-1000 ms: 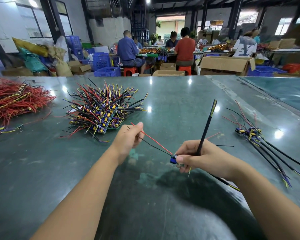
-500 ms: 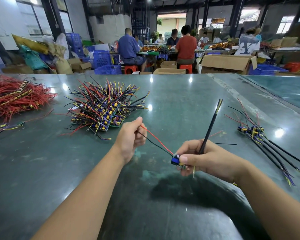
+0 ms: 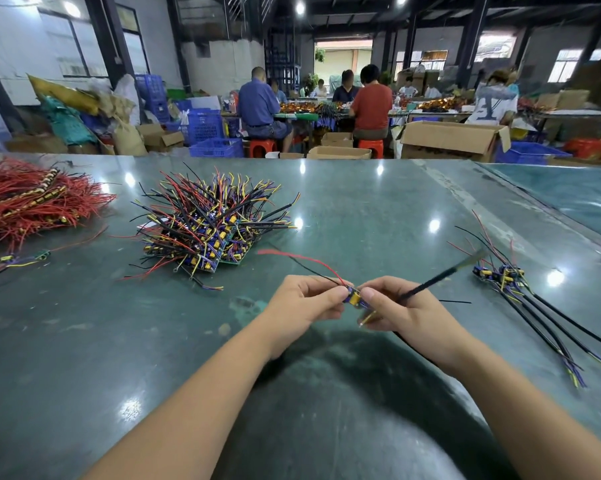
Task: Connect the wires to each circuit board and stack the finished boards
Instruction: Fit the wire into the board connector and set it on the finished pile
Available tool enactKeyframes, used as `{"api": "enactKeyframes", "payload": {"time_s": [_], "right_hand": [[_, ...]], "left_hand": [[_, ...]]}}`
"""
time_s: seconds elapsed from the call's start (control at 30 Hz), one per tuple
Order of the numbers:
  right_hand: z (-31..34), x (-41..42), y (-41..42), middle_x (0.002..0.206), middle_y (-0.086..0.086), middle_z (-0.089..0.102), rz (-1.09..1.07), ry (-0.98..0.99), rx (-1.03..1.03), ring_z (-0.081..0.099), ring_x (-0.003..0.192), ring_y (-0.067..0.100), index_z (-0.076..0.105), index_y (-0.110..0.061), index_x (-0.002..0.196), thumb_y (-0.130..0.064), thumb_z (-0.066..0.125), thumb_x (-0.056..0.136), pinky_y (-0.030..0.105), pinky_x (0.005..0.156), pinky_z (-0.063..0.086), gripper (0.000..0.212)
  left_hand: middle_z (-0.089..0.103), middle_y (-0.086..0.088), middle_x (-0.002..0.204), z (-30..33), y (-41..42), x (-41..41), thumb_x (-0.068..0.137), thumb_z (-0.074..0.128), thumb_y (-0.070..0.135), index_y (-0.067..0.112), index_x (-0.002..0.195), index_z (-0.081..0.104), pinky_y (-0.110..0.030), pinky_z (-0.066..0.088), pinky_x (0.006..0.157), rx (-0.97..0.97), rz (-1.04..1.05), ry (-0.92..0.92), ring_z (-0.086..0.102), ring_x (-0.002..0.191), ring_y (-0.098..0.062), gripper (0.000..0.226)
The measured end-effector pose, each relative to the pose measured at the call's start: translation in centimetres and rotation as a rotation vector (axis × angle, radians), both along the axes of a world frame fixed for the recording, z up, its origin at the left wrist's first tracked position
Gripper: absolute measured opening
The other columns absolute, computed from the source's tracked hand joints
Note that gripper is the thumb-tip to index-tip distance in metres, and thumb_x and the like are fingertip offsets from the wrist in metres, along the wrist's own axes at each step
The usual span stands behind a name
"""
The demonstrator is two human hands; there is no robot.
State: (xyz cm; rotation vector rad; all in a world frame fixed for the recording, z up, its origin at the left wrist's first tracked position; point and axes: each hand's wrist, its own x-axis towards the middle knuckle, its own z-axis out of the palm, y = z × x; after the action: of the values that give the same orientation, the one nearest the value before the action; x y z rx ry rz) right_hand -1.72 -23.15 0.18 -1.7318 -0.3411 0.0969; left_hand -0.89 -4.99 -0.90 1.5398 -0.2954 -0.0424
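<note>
A small blue and yellow circuit board point(image 3: 353, 298) is pinched between both hands above the green table point(image 3: 361, 209). My left hand point(image 3: 306, 303) grips its left end, where a red wire point(image 3: 306, 259) and a thin black wire curl away to the upper left. My right hand point(image 3: 406, 306) holds the board's right end together with a thick black cable point(image 3: 434, 282) that slants up to the right, its tip blurred. A big pile of wired boards point(image 3: 205, 226) lies at the centre left. Several finished boards with long black cables point(image 3: 506, 277) lie at the right.
A heap of red wires point(image 3: 32, 202) covers the table's far left, with a loose small board point(image 3: 25, 258) in front of it. A second table point(image 3: 569, 192) adjoins on the right. Beyond the far edge, people sit working among cardboard boxes and blue crates.
My left hand has slid right along the red and black wires to the board, so both hands now meet on it. The black cable has tipped lower to the right.
</note>
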Motion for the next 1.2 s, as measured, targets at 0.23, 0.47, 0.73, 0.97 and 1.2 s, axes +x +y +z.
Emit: {"api": "enactKeyframes", "payload": {"time_s": [0.23,0.47,0.73,0.97,1.2], "right_hand": [[0.3,0.3,-0.3,0.075,0.011,0.067,-0.029,0.134,0.232,0.068,0.071,0.016,0.069,-0.006,0.080,-0.010,0.063,0.087,0.020,0.065,0.055,0.010],[0.5,0.3,-0.2,0.076,0.013,0.068,-0.009,0.244,0.427,0.070,0.071,0.023,0.065,-0.001,0.084,-0.014,0.068,0.070,0.022,0.064,0.056,0.019],[1.0,0.0,-0.1,0.064,0.004,0.061,-0.060,0.121,0.360,0.056,0.057,0.010,0.065,-0.004,0.079,-0.016,0.071,0.069,0.017,0.054,0.048,0.016],[0.8,-0.4,1.6,0.060,0.004,0.066,-0.259,0.066,0.601,0.063,0.057,0.010,0.067,-0.001,0.077,-0.003,0.069,0.078,0.016,0.058,0.053,0.003],[0.3,-0.7,2.0,0.067,0.008,0.071,-0.381,-0.234,0.333,0.070,0.064,0.019,0.071,-0.011,0.075,-0.007,0.071,0.082,0.019,0.060,0.053,0.009]], "left_hand": [[0.062,0.002,0.073,0.9,0.3,-0.1,0.091,0.056,0.005,0.015,0.102,0.061,-0.023,0.052,0.063,-0.213,-0.117,0.096,0.059,0.063,-0.009,0.016],[0.063,-0.002,0.069,0.8,-0.3,-0.6,0.086,0.067,0.012,0.014,0.080,0.067,-0.020,0.052,0.064,-0.116,-0.108,0.038,0.062,0.065,-0.012,0.007],[0.066,-0.007,0.070,1.2,-0.2,-0.4,0.086,0.059,0.012,0.008,0.101,0.068,-0.020,0.055,0.062,-0.358,-0.083,0.136,0.068,0.066,-0.019,0.019],[0.068,-0.004,0.080,1.2,-0.4,-0.7,0.090,0.052,0.015,0.015,0.100,0.070,-0.023,0.056,0.065,-0.355,-0.153,0.161,0.071,0.075,-0.019,0.020],[0.071,-0.008,0.084,1.3,-0.5,-0.7,0.087,0.056,0.016,0.015,0.089,0.073,-0.024,0.056,0.066,-0.367,-0.185,0.219,0.072,0.078,-0.021,0.017]]}}
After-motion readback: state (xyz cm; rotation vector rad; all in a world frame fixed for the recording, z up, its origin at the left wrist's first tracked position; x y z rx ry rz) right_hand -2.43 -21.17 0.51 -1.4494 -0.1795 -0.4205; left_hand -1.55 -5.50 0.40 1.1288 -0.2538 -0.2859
